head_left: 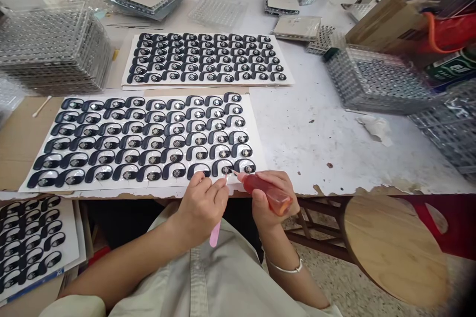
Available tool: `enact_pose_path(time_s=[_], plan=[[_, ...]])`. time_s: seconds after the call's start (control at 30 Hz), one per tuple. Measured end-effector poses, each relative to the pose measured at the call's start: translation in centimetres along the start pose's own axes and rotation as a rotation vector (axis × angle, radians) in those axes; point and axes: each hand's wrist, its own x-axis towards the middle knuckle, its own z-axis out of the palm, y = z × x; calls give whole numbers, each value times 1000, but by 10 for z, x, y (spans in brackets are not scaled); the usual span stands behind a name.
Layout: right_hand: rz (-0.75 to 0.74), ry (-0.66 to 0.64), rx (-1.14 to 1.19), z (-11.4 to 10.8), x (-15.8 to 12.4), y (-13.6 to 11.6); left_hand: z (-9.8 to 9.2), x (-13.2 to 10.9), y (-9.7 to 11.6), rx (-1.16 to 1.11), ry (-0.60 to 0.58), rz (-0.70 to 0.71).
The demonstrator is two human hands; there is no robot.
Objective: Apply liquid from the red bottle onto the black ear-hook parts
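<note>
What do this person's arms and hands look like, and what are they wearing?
The left hand and right hand are bare, without gloves. A thin silver bangle circles the right wrist. The forearms are bare below a pale beige button-front shirt, whose sleeve ends near the left elbow.

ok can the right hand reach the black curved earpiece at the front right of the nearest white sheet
Probably yes: the right hand, holding a red squeeze bottle, sits just beside that earpiece, nothing between them.
</note>
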Motion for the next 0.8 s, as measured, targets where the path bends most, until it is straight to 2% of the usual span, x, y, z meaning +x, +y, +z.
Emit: enact_pose_path(time_s=[0.5,0.8], plan=[[-15,56,-2,0,-2,1,-4,2,-1,-4,-29,14],[-15,27,20,-3,-5,2,-3,2,-2,-43,-25,-14]])
